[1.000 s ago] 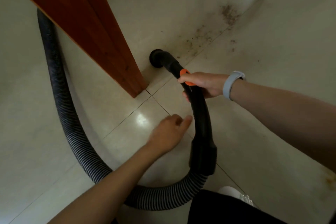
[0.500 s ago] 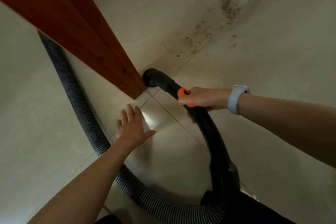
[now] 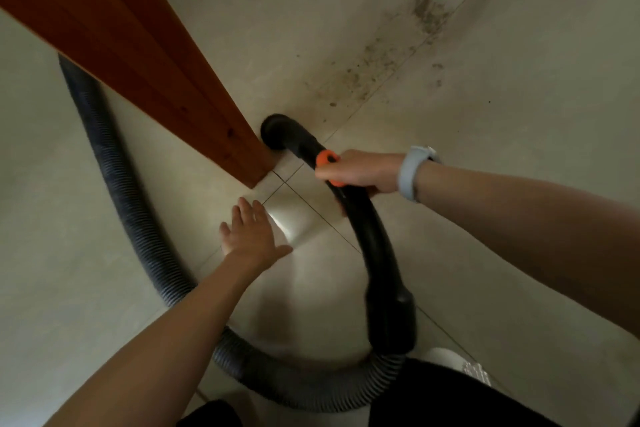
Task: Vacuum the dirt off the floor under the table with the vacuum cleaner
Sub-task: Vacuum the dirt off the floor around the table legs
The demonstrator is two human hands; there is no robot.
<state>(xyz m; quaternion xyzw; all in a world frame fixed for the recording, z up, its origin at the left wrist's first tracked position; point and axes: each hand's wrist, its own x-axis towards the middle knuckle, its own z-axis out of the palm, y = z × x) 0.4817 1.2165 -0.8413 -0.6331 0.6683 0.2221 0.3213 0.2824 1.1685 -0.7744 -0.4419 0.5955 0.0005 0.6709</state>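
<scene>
Mid-frame, the right hand (image 3: 363, 172) clamps the black vacuum wand (image 3: 367, 236), nozzle beside the table leg (image 3: 194, 107); left hand (image 3: 251, 236) spread apart; dirt (image 3: 391, 55) upper right.

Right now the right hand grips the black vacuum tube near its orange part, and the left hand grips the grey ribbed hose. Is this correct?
Not quite. In the head view the left hand is open with fingers spread and holds nothing; the grey ribbed hose lies apart from it. The right hand does grip the black vacuum tube near its orange part.
</scene>
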